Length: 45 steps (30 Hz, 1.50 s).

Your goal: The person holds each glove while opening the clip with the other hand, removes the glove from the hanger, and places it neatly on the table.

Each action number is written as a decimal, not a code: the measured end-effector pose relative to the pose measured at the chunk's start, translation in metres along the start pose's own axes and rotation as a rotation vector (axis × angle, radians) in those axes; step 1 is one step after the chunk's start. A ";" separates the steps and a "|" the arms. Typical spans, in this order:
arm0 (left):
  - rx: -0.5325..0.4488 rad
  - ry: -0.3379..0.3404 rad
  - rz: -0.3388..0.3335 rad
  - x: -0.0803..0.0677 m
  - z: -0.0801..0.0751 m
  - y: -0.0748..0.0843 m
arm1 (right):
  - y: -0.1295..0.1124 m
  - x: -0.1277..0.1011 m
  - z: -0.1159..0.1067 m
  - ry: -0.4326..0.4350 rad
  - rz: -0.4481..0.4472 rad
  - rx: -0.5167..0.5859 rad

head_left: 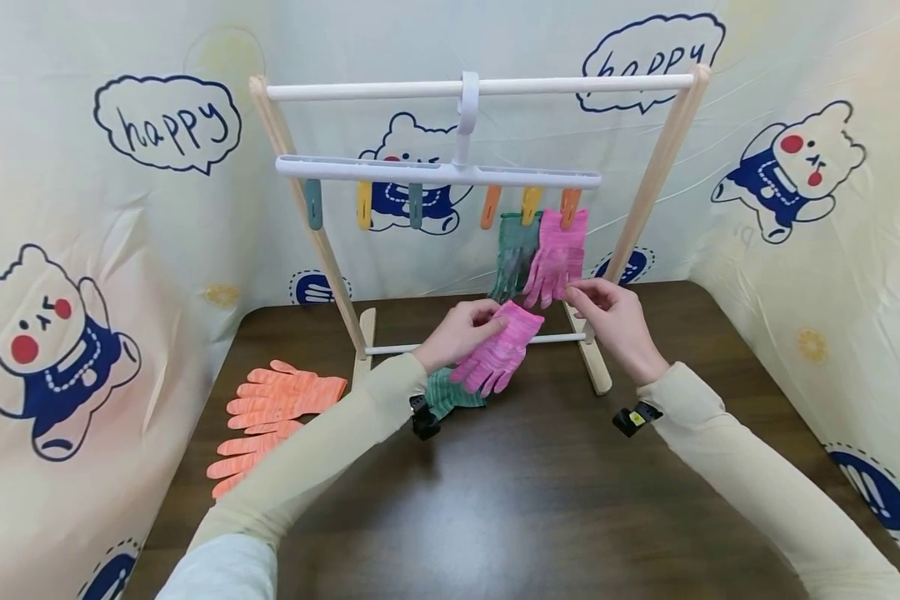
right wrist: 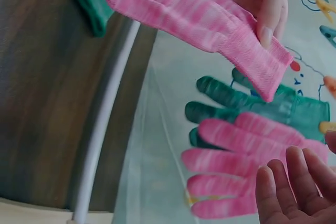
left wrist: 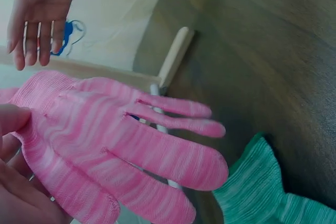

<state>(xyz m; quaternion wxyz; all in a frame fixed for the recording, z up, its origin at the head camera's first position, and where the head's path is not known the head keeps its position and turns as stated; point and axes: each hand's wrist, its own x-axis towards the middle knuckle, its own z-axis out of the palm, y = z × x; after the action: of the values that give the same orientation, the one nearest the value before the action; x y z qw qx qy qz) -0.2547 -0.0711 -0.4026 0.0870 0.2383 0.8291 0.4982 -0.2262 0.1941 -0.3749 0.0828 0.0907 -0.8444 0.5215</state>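
My left hand (head_left: 457,335) pinches a pink striped glove (head_left: 504,350) by its cuff, the glove's fingers pointing down. In the left wrist view the thumb presses on the cuff of this glove (left wrist: 115,140). My right hand (head_left: 617,321) holds nothing, its fingers loosely bent beside a second pink glove (head_left: 557,258). That glove hangs by its cuff from an orange clothespin (head_left: 570,208) on a white hanger (head_left: 375,170). Left of it, a green glove (head_left: 512,258) hangs from a yellow clothespin (head_left: 531,205), partly overlapped by the pink one.
The hanger hooks over the top bar (head_left: 360,89) of a wooden rack (head_left: 652,167). More clothespins (head_left: 363,205) line the hanger. Two orange gloves (head_left: 281,396) lie at the table's left. Another green glove (head_left: 453,393) lies under the held glove, partly hidden by the left arm.
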 end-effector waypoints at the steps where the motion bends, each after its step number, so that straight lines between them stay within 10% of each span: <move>1: 0.012 -0.014 0.001 0.001 0.003 -0.001 | 0.002 -0.001 -0.001 -0.002 0.006 -0.003; 14: 0.098 -0.155 -0.003 0.018 0.032 -0.005 | 0.027 -0.013 -0.007 0.017 0.037 0.004; 30: 0.567 0.183 0.080 0.030 0.070 0.003 | 0.042 -0.018 -0.016 0.018 0.061 0.009; 45: 0.589 0.016 -0.004 0.024 0.122 -0.012 | 0.053 -0.031 -0.030 -0.026 0.136 -0.128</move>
<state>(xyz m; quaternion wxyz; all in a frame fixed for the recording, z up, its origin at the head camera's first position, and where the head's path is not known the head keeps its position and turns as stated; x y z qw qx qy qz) -0.2323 0.0316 -0.4702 0.0087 0.2478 0.9391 0.2378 -0.2077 0.2467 -0.4146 0.0420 0.0346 -0.8812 0.4697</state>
